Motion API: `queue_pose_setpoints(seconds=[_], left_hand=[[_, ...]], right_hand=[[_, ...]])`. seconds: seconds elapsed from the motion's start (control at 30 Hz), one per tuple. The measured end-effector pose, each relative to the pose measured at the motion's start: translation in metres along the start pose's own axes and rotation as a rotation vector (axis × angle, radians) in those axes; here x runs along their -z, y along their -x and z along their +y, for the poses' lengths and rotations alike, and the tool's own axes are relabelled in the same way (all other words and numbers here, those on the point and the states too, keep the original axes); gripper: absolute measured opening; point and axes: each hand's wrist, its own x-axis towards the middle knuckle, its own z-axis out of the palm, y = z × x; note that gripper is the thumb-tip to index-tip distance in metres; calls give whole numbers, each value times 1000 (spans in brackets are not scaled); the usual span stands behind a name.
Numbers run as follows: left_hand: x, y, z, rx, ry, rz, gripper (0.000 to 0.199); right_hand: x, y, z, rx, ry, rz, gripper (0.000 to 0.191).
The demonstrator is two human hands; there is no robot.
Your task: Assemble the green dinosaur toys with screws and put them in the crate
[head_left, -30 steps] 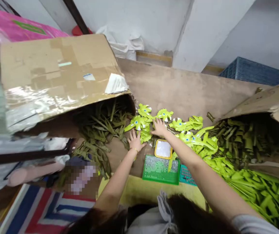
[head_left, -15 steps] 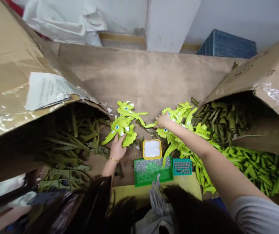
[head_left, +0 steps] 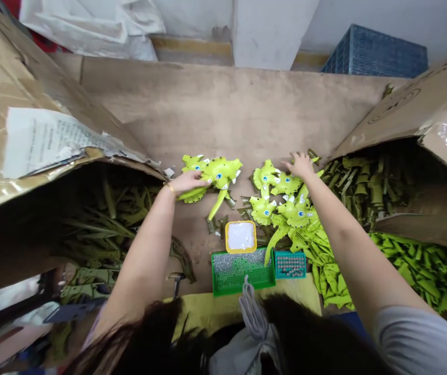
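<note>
My left hand (head_left: 193, 181) is at the left pile, its fingers closed on the edge of a lime-green triceratops head (head_left: 227, 169) with a blue eye and white horns. Under and behind it lie other lime-green pieces, partly covered. To the right, my right hand (head_left: 300, 165) has its fingers spread at the back edge of a second group of triceratops heads (head_left: 262, 209). Its fingertips are close to a lime-green head (head_left: 287, 183), and I see nothing held in them.
A yellow tray (head_left: 256, 245) with white contents stands behind a green basket (head_left: 243, 292) of small metal parts. Beside it is a teal tray (head_left: 305, 265). A hammer (head_left: 176, 281) lies at front left. Cardboard boxes (head_left: 395, 114) of olive parts flank both sides; lime-green parts (head_left: 411, 265) heap at right.
My left hand has moved forward, bringing a triceratops head to the back of the left pile. My right hand has moved right and back, away from the lime-green piece, its fingers now spread.
</note>
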Motion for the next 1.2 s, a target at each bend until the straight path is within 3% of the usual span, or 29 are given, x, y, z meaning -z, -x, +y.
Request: queue_pose_setpoints(seconds=[0.1, 0.2, 0.33, 0.43, 0.57, 0.73, 0.8, 0.93, 1.07, 1.13, 1.2], left_hand=[[12, -43, -6, 191, -161, 204, 98], [-4, -63, -11, 341, -298, 311, 104], [-52, -60, -6, 202, -370, 241, 79], [-79, -45, -1, 106, -400, 153, 62], [-74, -41, 6, 33, -422, 162, 38], [-60, -97, 45, -6, -435, 344, 50], [-69, -120, 65, -11, -441, 301, 68], [-104, -134, 83, -70, -469, 12, 89], [-131, -123, 82, -225, -469, -135, 86], [-132, -113, 87, -288, -453, -148, 76], [-128, -92, 95, -343, -432, -101, 64]], right_hand=[[-9, -20, 15, -20, -26, -103, 80], [-29, -20, 12, 47, -33, -198, 79], [-50, 3, -4, 142, -34, -252, 74], [-53, 22, -6, 188, -49, -284, 66], [-42, 19, 6, 165, -80, -235, 47], [-19, -34, 38, -96, -110, -22, 53], [-14, -54, 52, -198, -110, 31, 59], [-25, -64, 72, -228, -137, 4, 68], [-46, -38, 78, -128, -183, -95, 54], [-47, -17, 77, -107, -203, -90, 49], [-41, 11, 74, -125, -229, -6, 47]])
